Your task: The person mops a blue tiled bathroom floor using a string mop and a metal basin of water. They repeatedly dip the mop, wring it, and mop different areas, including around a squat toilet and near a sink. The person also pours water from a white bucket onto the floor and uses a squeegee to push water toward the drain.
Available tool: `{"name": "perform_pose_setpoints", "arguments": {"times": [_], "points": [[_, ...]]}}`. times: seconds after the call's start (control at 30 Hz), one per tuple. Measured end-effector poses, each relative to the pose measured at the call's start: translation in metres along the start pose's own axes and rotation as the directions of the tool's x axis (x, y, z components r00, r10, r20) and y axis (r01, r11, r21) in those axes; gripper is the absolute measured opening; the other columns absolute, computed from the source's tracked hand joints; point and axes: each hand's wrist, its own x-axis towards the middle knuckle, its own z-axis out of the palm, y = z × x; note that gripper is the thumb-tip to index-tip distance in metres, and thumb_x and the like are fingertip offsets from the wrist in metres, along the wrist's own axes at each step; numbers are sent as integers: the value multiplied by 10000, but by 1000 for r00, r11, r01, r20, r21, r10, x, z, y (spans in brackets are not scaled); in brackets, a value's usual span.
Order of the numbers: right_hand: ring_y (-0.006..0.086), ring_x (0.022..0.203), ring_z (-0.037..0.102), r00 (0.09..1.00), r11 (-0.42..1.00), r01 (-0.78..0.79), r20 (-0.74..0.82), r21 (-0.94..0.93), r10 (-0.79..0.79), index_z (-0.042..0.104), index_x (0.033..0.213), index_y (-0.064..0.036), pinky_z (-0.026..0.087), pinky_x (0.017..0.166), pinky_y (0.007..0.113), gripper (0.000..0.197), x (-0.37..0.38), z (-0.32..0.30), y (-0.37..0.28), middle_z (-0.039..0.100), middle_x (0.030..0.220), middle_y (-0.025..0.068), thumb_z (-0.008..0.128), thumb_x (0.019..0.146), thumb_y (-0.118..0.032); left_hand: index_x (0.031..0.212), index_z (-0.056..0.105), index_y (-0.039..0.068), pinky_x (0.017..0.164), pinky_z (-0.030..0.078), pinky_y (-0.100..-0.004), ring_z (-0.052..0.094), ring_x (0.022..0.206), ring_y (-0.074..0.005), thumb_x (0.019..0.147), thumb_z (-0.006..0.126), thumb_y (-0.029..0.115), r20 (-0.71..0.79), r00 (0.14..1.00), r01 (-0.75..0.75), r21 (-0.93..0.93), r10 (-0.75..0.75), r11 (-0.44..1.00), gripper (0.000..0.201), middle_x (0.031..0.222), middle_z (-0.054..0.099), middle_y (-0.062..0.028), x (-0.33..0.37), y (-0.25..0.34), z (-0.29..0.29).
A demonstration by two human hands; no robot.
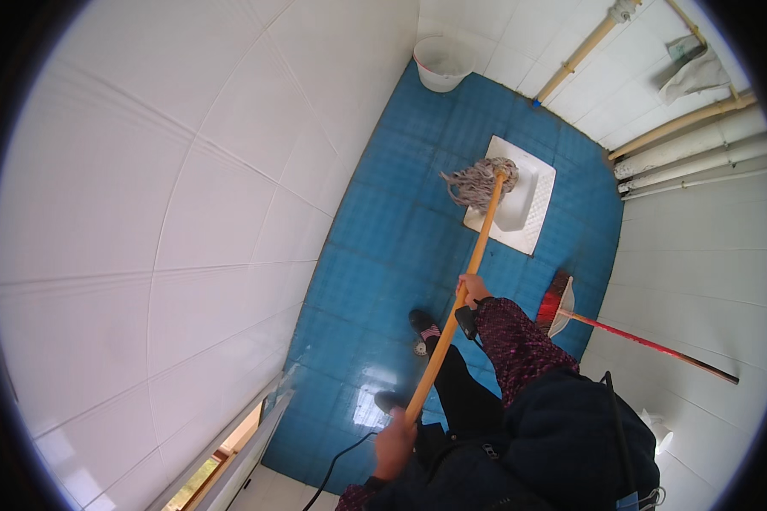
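Both my hands grip the pale wooden handle of a string mop (473, 186). My right hand (472, 289) is wrapped round the middle of the handle. Lower down, my left hand (394, 444) closes round the end nearest my body. The mop's greyish strands lie over the left rim of a white squat toilet (539, 186) and spill onto the blue tiled floor (379, 213). A dark device is strapped at my right wrist.
A white bucket (442, 65) stands in the far corner. A red broom (555, 302) leans at the right, its long handle against the white wall. Pipes (699, 153) run along the right wall, with grey cloths (694, 75) hanging above. A drain (419, 347) lies beside my foot.
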Motion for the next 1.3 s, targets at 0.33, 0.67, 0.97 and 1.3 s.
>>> {"name": "perform_pose_setpoints", "arguments": {"times": [0.33,0.67,0.97,1.3], "points": [[231,434,479,996,996,57,-66,75,-52,487,633,-53,426,424,382,201,-123,23,141,470,537,96,587,746,-186,978,476,145,600,453,-481,600,693,-364,780,563,371,21,998,57,75,-58,996,312,781,624,-123,-115,-176,46],[208,605,553,841,907,269,538,-324,-57,535,801,-32,468,577,343,192,-357,88,395,564,711,96,537,828,-222,944,474,124,621,451,-486,585,733,-380,797,538,270,80,943,312,129,-324,941,217,828,605,-138,-300,-415,74],[219,778,581,639,913,18,707,-407,302,525,906,-48,471,714,359,221,-390,109,468,572,830,85,656,759,-147,952,472,120,621,451,-486,585,733,-381,797,538,266,33,894,428,230,-446,874,223,835,604,-141,-345,-340,45],[170,722,578,701,932,309,708,-191,-87,564,855,-26,465,627,321,132,-254,25,329,589,777,77,620,747,-80,961,469,116,621,451,-487,584,732,-381,798,538,261,36,914,369,343,-405,864,229,843,602,-144,-300,-184,4]]}}
